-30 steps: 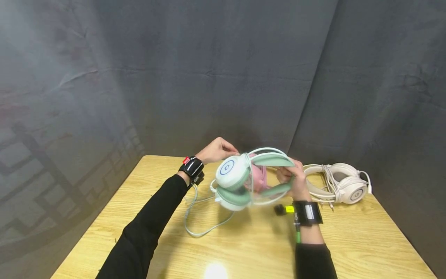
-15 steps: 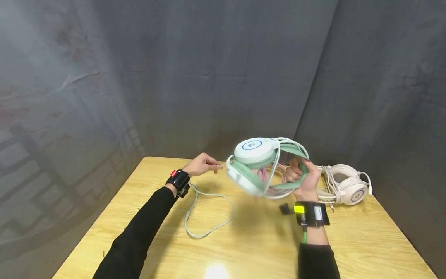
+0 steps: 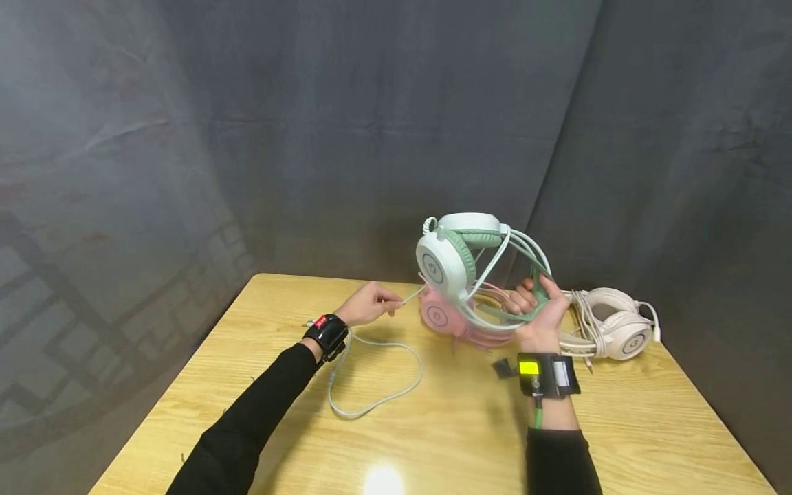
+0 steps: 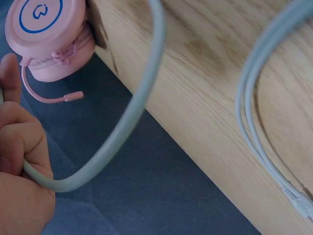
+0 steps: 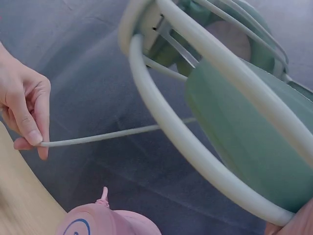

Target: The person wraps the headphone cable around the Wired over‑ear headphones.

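Observation:
My right hand [image 3: 544,309] grips the headband of a white and mint-green headset [image 3: 436,265], holding it up over the back of the table with the ear cups toward the left. Between the fingertips of my left hand [image 3: 369,304] is the headset's pale green cable [image 5: 102,136], which runs nearly straight across to the headset in the right wrist view. More of that cable passes below the left palm in the left wrist view, and a loose loop [image 3: 346,416] lies on the table. Only a bit of my right hand [image 5: 298,223] shows at the right wrist view's corner.
A pink headset [image 3: 436,317] sits behind and below the raised one, partly covered by it. To the right lies a cream headset [image 3: 631,340] with its cable wound round it. Grey cloth [image 3: 383,137] hangs behind the wooden table [image 3: 445,440].
The green headset has risen and swung right, turning so its ear cups sit higher. My left hand has moved left and down, and the cable now stretches out from its fingers. More pink headset shows.

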The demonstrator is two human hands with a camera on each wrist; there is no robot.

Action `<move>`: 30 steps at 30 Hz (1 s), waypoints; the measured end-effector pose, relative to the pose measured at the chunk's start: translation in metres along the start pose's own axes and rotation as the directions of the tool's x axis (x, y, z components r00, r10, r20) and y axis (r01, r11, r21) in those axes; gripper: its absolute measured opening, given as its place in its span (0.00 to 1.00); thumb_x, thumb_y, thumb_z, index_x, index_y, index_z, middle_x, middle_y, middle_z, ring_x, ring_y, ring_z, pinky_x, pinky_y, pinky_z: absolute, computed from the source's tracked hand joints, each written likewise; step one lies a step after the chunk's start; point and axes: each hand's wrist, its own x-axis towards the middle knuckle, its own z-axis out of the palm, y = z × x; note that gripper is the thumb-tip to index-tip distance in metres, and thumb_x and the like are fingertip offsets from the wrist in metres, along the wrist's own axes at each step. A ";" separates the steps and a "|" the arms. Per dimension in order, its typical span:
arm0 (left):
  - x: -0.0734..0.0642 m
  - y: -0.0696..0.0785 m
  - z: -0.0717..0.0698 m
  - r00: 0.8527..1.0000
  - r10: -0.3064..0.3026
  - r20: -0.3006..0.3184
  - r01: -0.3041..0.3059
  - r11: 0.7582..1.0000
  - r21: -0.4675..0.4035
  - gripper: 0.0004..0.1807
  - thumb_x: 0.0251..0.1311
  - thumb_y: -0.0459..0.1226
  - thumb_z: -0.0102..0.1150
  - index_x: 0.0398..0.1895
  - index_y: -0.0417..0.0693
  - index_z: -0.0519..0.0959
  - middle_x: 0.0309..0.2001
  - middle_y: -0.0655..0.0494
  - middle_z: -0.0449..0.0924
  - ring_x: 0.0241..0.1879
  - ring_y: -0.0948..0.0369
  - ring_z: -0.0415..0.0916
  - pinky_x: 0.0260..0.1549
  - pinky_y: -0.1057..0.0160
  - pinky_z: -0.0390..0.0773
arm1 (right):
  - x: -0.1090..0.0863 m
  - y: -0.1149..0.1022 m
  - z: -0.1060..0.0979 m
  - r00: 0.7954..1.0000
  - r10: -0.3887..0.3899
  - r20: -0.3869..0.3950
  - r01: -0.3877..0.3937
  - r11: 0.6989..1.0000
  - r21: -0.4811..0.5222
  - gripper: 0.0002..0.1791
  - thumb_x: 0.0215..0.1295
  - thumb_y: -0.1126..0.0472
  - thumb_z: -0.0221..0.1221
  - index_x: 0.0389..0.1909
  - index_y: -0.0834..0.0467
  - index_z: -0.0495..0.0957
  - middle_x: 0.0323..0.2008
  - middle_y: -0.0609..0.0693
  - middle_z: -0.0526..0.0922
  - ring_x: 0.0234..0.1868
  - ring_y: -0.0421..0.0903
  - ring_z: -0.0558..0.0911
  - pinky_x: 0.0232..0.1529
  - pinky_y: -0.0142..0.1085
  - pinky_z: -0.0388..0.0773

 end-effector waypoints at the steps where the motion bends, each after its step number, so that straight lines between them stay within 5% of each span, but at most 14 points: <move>1: 0.000 0.000 0.001 1.000 0.003 0.004 -0.003 1.000 0.017 0.09 0.66 0.36 0.58 0.40 0.43 0.87 0.29 0.48 0.86 0.28 0.58 0.77 0.23 0.70 0.67 | 0.000 0.000 0.000 1.000 -0.010 -0.021 0.010 1.000 -0.001 0.15 0.63 0.57 0.52 0.19 0.61 0.68 0.15 0.41 0.49 0.15 0.37 0.48 0.22 0.28 0.43; 9: -0.003 0.006 0.013 0.998 -0.043 0.050 0.039 0.996 0.083 0.11 0.67 0.33 0.56 0.47 0.41 0.85 0.31 0.48 0.86 0.30 0.55 0.78 0.22 0.70 0.66 | 0.001 0.005 0.001 0.997 -0.040 -0.069 0.040 0.999 0.000 0.14 0.60 0.58 0.53 0.19 0.60 0.66 0.14 0.42 0.48 0.15 0.38 0.47 0.21 0.29 0.44; 20: -0.012 0.014 0.030 0.994 0.033 0.108 -0.052 0.983 0.175 0.10 0.66 0.30 0.56 0.45 0.40 0.85 0.31 0.50 0.86 0.28 0.66 0.75 0.26 0.71 0.73 | 0.006 0.011 0.002 0.980 -0.078 -0.184 0.074 0.997 -0.026 0.22 0.71 0.54 0.47 0.16 0.58 0.65 0.12 0.42 0.50 0.13 0.38 0.48 0.17 0.29 0.46; 25: -0.016 0.027 0.043 0.985 0.086 0.147 -0.123 0.957 0.264 0.08 0.64 0.31 0.57 0.40 0.43 0.86 0.31 0.51 0.86 0.26 0.69 0.75 0.28 0.73 0.75 | 0.007 0.014 0.002 0.956 -0.132 -0.262 0.120 0.991 -0.064 0.23 0.73 0.53 0.47 0.16 0.57 0.65 0.11 0.43 0.52 0.10 0.39 0.51 0.16 0.30 0.46; 30: -0.020 0.045 0.054 0.965 0.179 0.191 -0.238 0.904 0.355 0.06 0.63 0.31 0.59 0.29 0.46 0.83 0.22 0.63 0.77 0.21 0.72 0.68 0.25 0.76 0.72 | 0.009 0.017 0.002 0.930 -0.178 -0.321 0.160 0.984 -0.085 0.22 0.72 0.54 0.48 0.16 0.56 0.64 0.10 0.44 0.53 0.10 0.39 0.51 0.16 0.30 0.45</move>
